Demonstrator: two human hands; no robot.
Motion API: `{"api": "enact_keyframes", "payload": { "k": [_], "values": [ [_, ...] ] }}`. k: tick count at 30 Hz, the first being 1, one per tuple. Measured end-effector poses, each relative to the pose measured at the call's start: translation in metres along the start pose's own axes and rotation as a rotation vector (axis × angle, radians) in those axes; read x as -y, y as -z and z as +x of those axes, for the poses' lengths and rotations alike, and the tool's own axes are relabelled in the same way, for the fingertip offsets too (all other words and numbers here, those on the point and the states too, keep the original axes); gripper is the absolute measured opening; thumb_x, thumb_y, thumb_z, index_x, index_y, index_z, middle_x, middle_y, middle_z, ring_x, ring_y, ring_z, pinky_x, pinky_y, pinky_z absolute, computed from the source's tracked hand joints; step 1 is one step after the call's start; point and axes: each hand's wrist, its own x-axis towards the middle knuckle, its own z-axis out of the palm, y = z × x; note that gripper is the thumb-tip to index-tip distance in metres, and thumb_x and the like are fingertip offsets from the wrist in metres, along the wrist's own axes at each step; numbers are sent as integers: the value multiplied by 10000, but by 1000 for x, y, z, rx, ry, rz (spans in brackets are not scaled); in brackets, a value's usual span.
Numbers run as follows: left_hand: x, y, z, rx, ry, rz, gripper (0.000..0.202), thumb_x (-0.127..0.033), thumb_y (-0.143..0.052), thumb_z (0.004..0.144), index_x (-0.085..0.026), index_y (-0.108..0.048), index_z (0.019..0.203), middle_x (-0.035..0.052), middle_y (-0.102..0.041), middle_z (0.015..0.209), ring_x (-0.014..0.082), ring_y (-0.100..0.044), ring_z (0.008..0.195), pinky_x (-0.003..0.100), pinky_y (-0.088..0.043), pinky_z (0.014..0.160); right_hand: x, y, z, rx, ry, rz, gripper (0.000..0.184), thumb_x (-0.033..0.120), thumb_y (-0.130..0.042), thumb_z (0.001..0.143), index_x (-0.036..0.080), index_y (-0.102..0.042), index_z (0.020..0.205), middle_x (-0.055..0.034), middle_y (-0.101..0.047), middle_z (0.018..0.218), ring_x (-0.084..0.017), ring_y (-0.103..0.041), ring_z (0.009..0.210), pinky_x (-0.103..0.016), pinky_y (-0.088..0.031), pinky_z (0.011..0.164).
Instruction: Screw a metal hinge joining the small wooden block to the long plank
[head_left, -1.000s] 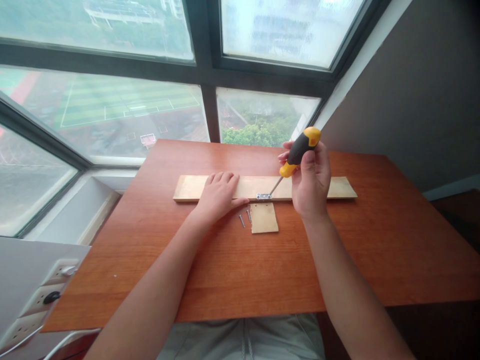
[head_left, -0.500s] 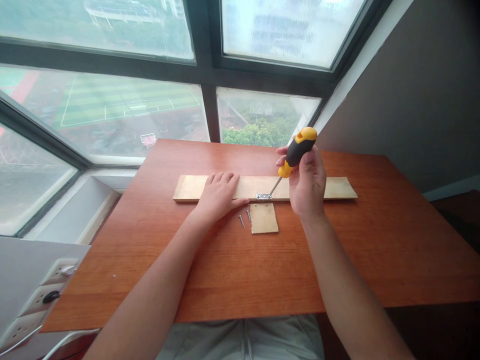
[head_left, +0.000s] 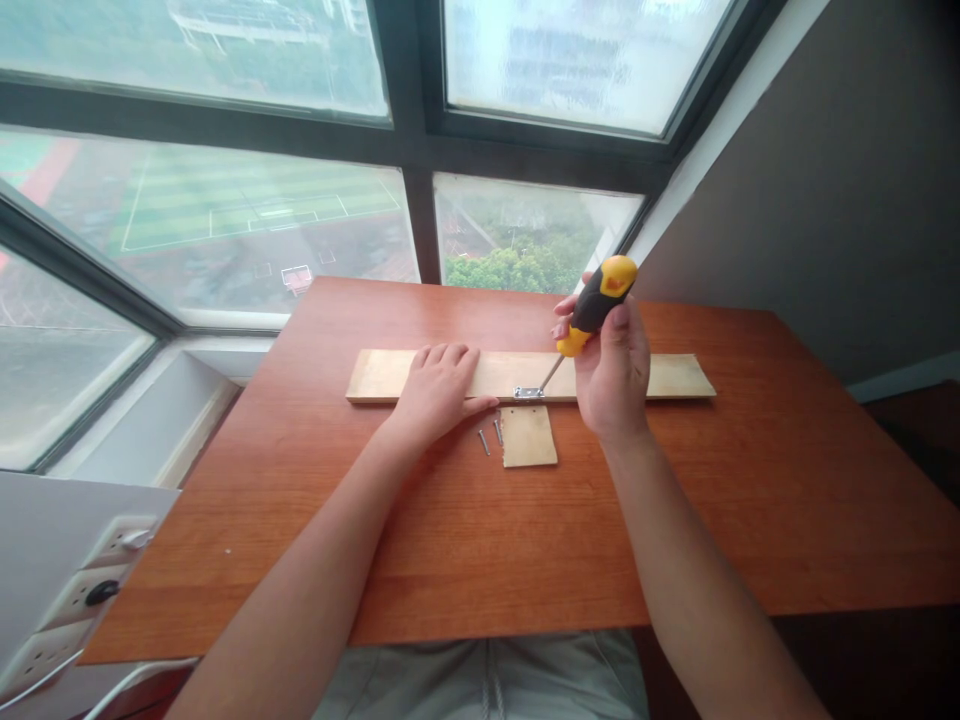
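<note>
- The right grip [head_left: 613,378] is closed around the screwdriver [head_left: 600,303], whose yellow-and-black handle slants up and away to the right; its shaft runs down and left from the grip to the right end of the metal fitting [head_left: 529,393]. The slant probably lets the fingers turn the handle while the fitting remains visible; whether the tip sits in a screw head is too small to tell.
- The left grip [head_left: 437,392] holds nothing clamped: it lies palm down on the long board [head_left: 682,376], fingers over the top and thumb stretched along the near edge, apparently to brace it against the tool's push.
- The fitting is on the board's near edge, between the two grips, just beyond the left thumb's tip, which seems to put the bracing close to the work.
- Two loose screws [head_left: 484,442] and a small wooden plate [head_left: 529,440] lie on the worktop [head_left: 480,560], nearer the person than the left thumb, likely within easy reach.
- Both forearms reach forward and converge; the right wrist is raised above the board, its thumb along the handle, while the left arm lies lower.
</note>
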Motion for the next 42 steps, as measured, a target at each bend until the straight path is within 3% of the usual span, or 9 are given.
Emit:
{"api": "enact_keyframes", "payload": {
  "k": [7,10,14,21,27,33,39,42],
  "values": [
    [0,0,0,2,6,-1,600,-630,-584,817,-195,-516,1225,138,-564,1246,317,-502,1128,428,-327,1005,2,-2,-1,-25,-18,-39,280,475,-598,877,301,-446,1036,38,-638,838,-117,-534,635,-304,-468,662],
    [-1,0,0,5,5,0,615,-630,-581,818,-179,-514,1231,149,-563,1246,321,-501,1127,431,-328,1003,1,0,0,-8,-18,5,211,470,-528,922,280,-505,1012,5,-654,931,-119,-572,708,-324,-476,746],
    [-2,1,0,9,1,14,613,-642,-569,820,-176,-521,1216,149,-571,1231,320,-505,1119,428,-330,997,0,0,0,14,-42,86,297,493,-424,963,257,-590,1035,-18,-623,928,-119,-558,718,-328,-481,747],
    [-3,3,0,14,7,6,607,-638,-571,822,-183,-516,1221,146,-569,1229,316,-506,1120,427,-331,998,3,-1,0,-34,-30,28,243,474,-581,891,291,-489,1022,22,-612,870,-108,-517,638,-299,-458,683],
    [-2,3,0,13,6,7,607,-643,-564,823,-180,-519,1213,148,-568,1228,318,-505,1118,433,-326,1005,1,0,1,12,-84,106,389,573,-391,941,249,-584,1040,-16,-591,859,-130,-536,672,-323,-470,687],
    [-1,2,0,12,8,-6,599,-633,-579,818,-192,-516,1219,143,-565,1236,318,-503,1126,431,-326,1005,2,-1,0,-20,-38,39,265,525,-531,904,296,-499,1033,20,-592,840,-121,-526,646,-307,-467,685],
    [-2,1,0,10,7,11,609,-618,-580,826,-182,-503,1245,145,-564,1245,322,-497,1133,430,-331,1003,2,-1,1,16,-78,78,399,590,-379,941,241,-573,951,-26,-587,860,-134,-529,679,-325,-470,697],
    [-2,2,0,10,11,4,601,-611,-585,825,-191,-504,1247,143,-561,1250,323,-497,1133,434,-331,1003,3,-2,0,14,-71,71,409,629,-415,909,258,-558,1001,-9,-569,813,-138,-516,666,-323,-466,690]
  ]
}}
